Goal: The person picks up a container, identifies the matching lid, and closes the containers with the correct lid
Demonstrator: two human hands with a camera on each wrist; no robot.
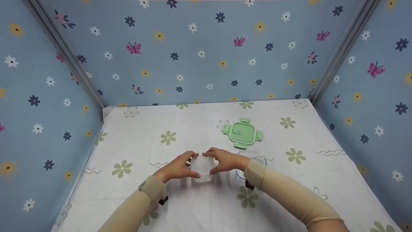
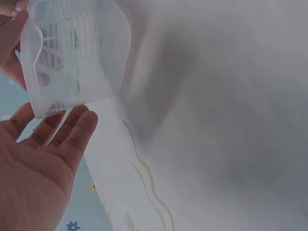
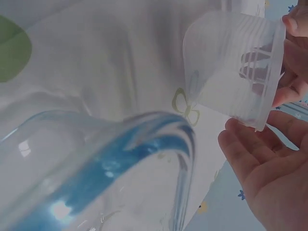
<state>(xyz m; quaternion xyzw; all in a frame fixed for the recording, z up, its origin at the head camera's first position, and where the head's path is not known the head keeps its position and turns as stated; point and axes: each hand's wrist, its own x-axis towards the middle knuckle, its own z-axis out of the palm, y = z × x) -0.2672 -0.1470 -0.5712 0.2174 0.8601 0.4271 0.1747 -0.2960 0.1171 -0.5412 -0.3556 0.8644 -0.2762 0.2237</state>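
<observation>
The bench (image 1: 199, 209) is walled on three sides: left, back and right panels block passage there; access is from the near edge. Obstacles on the surface: the green lid (image 1: 243, 133) toward the back right of centre, and the clear glass container (image 1: 254, 158) just beside and partly under the right forearm. The left half and far right strip of the cloth lie open.

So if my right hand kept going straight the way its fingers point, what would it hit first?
The translucent plastic tub your right hand already touches; past it, your left hand. Depth is hard to judge.
</observation>
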